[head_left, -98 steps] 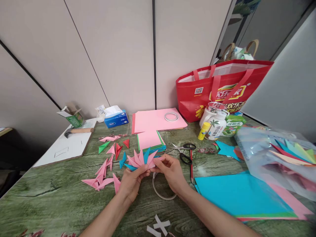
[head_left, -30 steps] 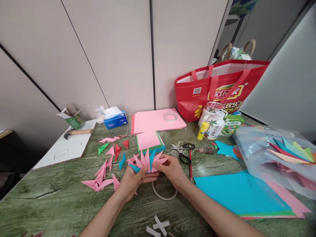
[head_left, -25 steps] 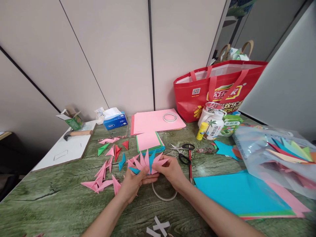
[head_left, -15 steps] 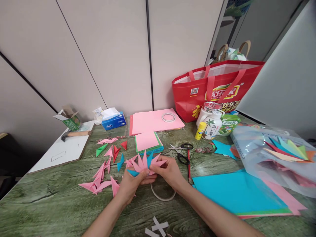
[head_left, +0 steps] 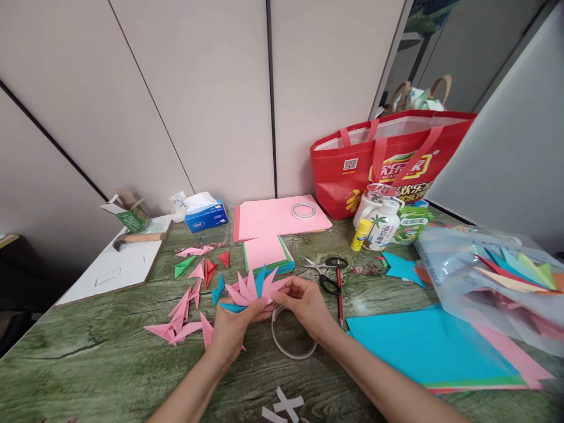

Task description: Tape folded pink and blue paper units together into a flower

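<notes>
Between my hands is a fan-shaped origami piece (head_left: 249,288) of pink and blue folded paper points. My left hand (head_left: 238,323) is closed on its lower left side, thumb in front and fingers behind. My right hand (head_left: 304,302) pinches its lower right edge, where the fingertips of both hands meet; a small whitish bit shows between them, too small to name. Just below my right hand a roll of tape (head_left: 294,356) lies on the table. Pink folded paper pieces (head_left: 176,323) are scattered to the left, with a blue folded piece (head_left: 217,290) near the fan.
Scissors (head_left: 328,273) and a red pencil (head_left: 340,299) lie right of the small paper stack (head_left: 264,252). Blue sheets (head_left: 423,346) and a plastic bag (head_left: 484,282) are at right. Behind stand a red bag (head_left: 335,188), glue stick (head_left: 361,235) and tissue pack (head_left: 206,217). White strips (head_left: 288,402) lie in front.
The fan-shaped piece has tilted and turned slightly in my hands, its points leaning more to the left. My right fingertips have shifted along its lower edge. The whole view has moved slightly.
</notes>
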Demonstrator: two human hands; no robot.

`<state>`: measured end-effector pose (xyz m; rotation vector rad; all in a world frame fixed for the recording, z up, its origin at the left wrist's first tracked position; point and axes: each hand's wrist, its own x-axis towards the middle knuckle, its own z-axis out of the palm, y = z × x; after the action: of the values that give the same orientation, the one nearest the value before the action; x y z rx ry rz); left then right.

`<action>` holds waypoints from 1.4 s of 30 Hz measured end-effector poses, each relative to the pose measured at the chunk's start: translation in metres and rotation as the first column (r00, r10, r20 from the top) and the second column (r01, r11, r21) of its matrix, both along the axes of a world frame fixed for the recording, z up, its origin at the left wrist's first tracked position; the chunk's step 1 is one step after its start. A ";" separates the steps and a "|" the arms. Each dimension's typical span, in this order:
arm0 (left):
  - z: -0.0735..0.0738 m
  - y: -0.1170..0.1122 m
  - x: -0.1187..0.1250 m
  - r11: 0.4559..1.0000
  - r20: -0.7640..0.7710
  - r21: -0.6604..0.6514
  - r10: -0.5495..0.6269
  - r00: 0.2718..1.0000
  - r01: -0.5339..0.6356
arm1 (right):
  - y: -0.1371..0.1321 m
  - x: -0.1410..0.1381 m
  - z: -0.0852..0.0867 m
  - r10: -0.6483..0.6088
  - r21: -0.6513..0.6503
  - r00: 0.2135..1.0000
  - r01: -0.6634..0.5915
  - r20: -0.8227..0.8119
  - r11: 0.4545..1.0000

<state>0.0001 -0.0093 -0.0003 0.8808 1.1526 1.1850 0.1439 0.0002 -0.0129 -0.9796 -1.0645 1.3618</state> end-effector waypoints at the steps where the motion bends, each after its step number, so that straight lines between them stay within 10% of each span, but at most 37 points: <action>1: 0.000 0.000 0.001 1.000 -0.003 -0.003 0.005 1.000 -0.005 | 0.000 -0.001 -0.001 0.006 -0.008 1.000 -0.006 -0.001 1.000; 22: 0.002 -0.003 0.006 0.999 0.173 -0.027 -0.035 0.984 0.041 | -0.005 -0.004 -0.006 -0.218 0.209 0.930 0.159 0.296 0.965; 42: -0.001 -0.002 0.009 0.999 0.097 -0.050 0.011 0.995 -0.007 | -0.008 -0.008 -0.016 -0.418 0.547 0.669 0.020 0.615 0.837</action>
<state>0.0093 -0.0114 -0.0018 0.7722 1.1034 1.1886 0.1362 -0.0080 -0.0285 -1.2191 -1.7085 0.3897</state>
